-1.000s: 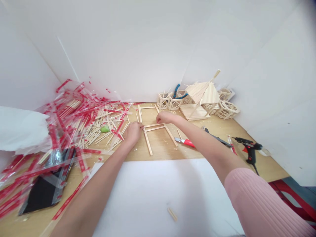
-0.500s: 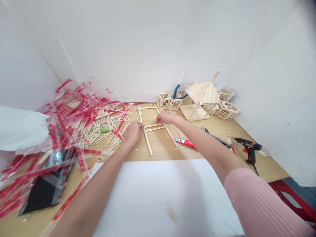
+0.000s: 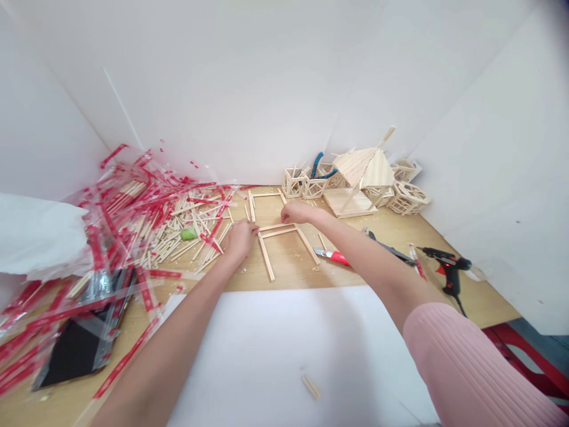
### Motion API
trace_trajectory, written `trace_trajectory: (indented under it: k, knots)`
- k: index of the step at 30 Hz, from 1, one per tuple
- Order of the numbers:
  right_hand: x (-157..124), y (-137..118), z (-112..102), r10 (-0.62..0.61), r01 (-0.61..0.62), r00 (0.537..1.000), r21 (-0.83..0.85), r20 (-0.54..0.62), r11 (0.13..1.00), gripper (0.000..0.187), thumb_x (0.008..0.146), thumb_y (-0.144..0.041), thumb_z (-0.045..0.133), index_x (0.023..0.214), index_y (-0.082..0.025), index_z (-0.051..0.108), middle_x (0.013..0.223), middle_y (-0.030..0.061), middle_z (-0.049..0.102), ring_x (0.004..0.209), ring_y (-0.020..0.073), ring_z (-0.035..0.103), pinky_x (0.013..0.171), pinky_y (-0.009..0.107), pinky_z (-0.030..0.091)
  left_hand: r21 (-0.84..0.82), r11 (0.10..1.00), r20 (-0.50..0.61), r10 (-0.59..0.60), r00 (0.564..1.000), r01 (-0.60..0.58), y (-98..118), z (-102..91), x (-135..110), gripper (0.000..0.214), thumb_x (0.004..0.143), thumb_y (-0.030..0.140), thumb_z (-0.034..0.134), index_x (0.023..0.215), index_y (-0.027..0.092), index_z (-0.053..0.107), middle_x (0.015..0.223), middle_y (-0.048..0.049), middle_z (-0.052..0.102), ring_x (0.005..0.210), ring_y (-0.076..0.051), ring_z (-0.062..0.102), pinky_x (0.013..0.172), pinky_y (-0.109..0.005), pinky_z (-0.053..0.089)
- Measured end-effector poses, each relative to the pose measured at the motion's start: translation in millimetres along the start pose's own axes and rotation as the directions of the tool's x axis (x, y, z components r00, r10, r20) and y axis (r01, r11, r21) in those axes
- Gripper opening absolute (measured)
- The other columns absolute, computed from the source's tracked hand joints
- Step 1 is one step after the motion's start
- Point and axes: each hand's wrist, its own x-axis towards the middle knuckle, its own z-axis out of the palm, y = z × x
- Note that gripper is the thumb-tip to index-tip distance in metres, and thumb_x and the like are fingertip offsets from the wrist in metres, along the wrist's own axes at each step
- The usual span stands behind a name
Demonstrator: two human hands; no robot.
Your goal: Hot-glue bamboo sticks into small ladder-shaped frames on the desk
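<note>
A three-sided wooden stick frame (image 3: 267, 260) lies on the table, its two legs pointing toward me and doubled sticks running across its far side. My left hand (image 3: 240, 239) is closed in a pinch at the far left corner of this frame. Fingers bent and pressed together, my right hand (image 3: 297, 212) is at the right end of the cross sticks; its fingertips are partly hidden. Just beyond my hands lies a second stick frame (image 3: 265, 194) of similar shape. A utility knife (image 3: 334, 255) with a red handle rests to the right, below my right forearm.
Loose sticks (image 3: 178, 243) and red-striped plastic wrappers (image 3: 128, 178) cover the left side. At the back right stand a small wooden stick house (image 3: 364, 172), several stick cages and blue-handled pliers (image 3: 317, 166). A glue gun (image 3: 451, 273) lies far right; a white board (image 3: 275, 350) is nearest me.
Almost nothing differs. Both hands keep their places at the frame, and the view has shifted only very slightly.
</note>
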Motion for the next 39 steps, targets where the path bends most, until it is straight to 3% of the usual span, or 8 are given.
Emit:
trace_trajectory:
  k: [13, 23, 28, 31, 33, 35, 37, 39]
  knots:
    - [-18.0, -7.3, -14.1, 0.021, -0.033, 0.990, -0.085, -0.141, 0.996, 0.022, 0.081, -0.012, 0.053, 0.094, -0.016, 0.071, 0.098, 0.0103, 0.071, 0.091, 0.0212, 0.062, 0.071, 0.027, 0.036, 0.043, 0.999, -0.125, 0.015, 0.992, -0.010, 10.8, -12.6, -2.8, 0.032, 0.089, 0.030, 0.044, 0.108, 0.019, 0.068, 0.112, -0.0095, 0.064, 0.100, -0.025, 0.058, 0.086, -0.036, 0.041]
    - [-137.8, -55.6, -15.5, -0.169, -0.005, 0.871, -0.352, -0.461, 0.936, 0.015, 0.090, -0.017, 0.048, 0.089, -0.016, 0.063, 0.087, 0.0056, 0.064, 0.087, 0.0206, 0.055, 0.081, 0.037, 0.031, -0.224, 0.930, -0.132, 0.268, 0.954, -0.292, 78.0, -36.3, -36.6, 0.029, 0.087, 0.035, 0.046, 0.091, 0.020, 0.071, 0.094, -0.0043, 0.069, 0.085, -0.019, 0.062, 0.076, -0.029, 0.044]
    - [-194.1, -62.0, -1.7, -0.178, 0.008, 0.828, -0.306, -0.532, 0.952, 0.017, 0.091, -0.015, 0.044, 0.089, -0.017, 0.060, 0.090, 0.0050, 0.063, 0.088, 0.0186, 0.054, 0.085, 0.036, 0.032, -0.492, 0.853, 0.060, 0.232, 0.971, -0.174, 104.3, -34.8, -57.9, 0.026, 0.080, 0.041, 0.055, 0.088, 0.021, 0.069, 0.088, -0.0028, 0.070, 0.079, -0.018, 0.062, 0.074, -0.028, 0.046]
    - [-233.7, -54.7, 18.1, -0.035, -0.077, 0.661, -0.114, -0.750, 0.991, 0.018, 0.093, -0.022, 0.043, 0.098, -0.019, 0.060, 0.103, 0.0067, 0.063, 0.101, 0.0175, 0.053, 0.091, 0.034, 0.033, -0.644, 0.765, 0.236, 0.192, 0.953, 0.005, 118.4, -38.0, -69.5, 0.034, 0.073, 0.049, 0.062, 0.087, 0.018, 0.068, 0.085, -0.0043, 0.069, 0.076, -0.018, 0.062, 0.071, -0.028, 0.047]
    - [-267.0, -38.1, 42.3, 0.279, -0.254, 0.396, 0.188, -0.875, 0.949, 0.024, 0.092, -0.031, 0.043, 0.108, -0.020, 0.057, 0.108, 0.0088, 0.061, 0.104, 0.0181, 0.052, 0.092, 0.033, 0.035, -0.707, 0.697, 0.349, 0.202, 0.915, 0.116, 126.9, -44.9, -77.0, 0.038, 0.070, 0.051, 0.065, 0.089, 0.017, 0.066, 0.085, -0.0047, 0.068, 0.078, -0.018, 0.061, 0.072, -0.027, 0.048]
    - [-302.8, -10.7, 74.4, 0.603, -0.405, -0.023, 0.559, -0.797, 0.724, 0.031, 0.091, -0.038, 0.041, 0.111, -0.016, 0.053, 0.104, 0.0112, 0.060, 0.099, 0.0189, 0.054, 0.087, 0.033, 0.040, -0.743, 0.633, 0.440, 0.218, 0.871, 0.217, 134.4, -55.2, -84.7, 0.038, 0.070, 0.050, 0.067, 0.091, 0.018, 0.065, 0.085, -0.0043, 0.067, 0.080, -0.017, 0.061, 0.073, -0.027, 0.048]
    - [-335.3, 24.1, 109.1, 0.763, -0.431, -0.319, 0.803, -0.562, 0.411, 0.045, 0.087, -0.046, 0.044, 0.116, -0.011, 0.049, 0.108, 0.0150, 0.057, 0.094, 0.0196, 0.056, 0.081, 0.032, 0.044, -0.767, 0.567, 0.505, 0.243, 0.828, 0.302, 140.2, -66.7, -92.0, 0.037, 0.070, 0.048, 0.068, 0.091, 0.018, 0.064, 0.082, -0.0035, 0.066, 0.078, -0.016, 0.062, 0.073, -0.027, 0.049]
    - [-359.2, 60.1, 139.6, 0.858, -0.486, -0.350, 0.856, -0.376, 0.177, 0.061, 0.074, -0.054, 0.057, 0.114, -0.008, 0.051, 0.113, 0.0190, 0.055, 0.092, 0.0221, 0.056, 0.078, 0.033, 0.045, -0.776, 0.519, 0.550, 0.282, 0.786, 0.357, 143.5, -77.7, -98.0, 0.035, 0.071, 0.046, 0.069, 0.091, 0.019, 0.062, 0.080, -0.0031, 0.065, 0.076, -0.015, 0.061, 0.071, -0.027, 0.050]
